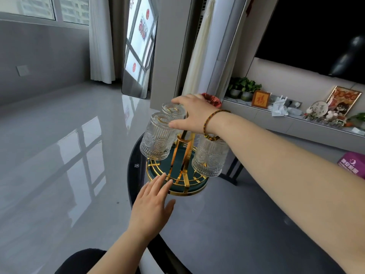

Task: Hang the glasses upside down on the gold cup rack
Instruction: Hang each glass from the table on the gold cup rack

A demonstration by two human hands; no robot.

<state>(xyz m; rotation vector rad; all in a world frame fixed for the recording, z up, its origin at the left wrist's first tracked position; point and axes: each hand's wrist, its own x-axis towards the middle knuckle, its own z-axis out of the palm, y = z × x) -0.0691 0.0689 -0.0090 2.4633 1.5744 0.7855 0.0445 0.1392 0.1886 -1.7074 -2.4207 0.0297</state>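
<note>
The gold cup rack (178, 155) stands on a green round tray with a gold rim (175, 191) at the far end of the grey table. Three embossed clear glasses hang upside down on it: one at the left (156, 142), one behind it (172, 110), one at the right (210, 158). My right hand (192, 114) reaches over the rack's top, its fingers around the back glass. With fingers spread, my left hand (153, 202) lies flat on the table, fingertips touching the tray's front rim.
The round grey table (227, 224) has its dark edge close to the tray on the left. Beyond lie a glossy grey floor, a leaning mirror (138, 56), and a wall shelf (296, 119) with plants and ornaments. A pink box (352, 164) sits at the right.
</note>
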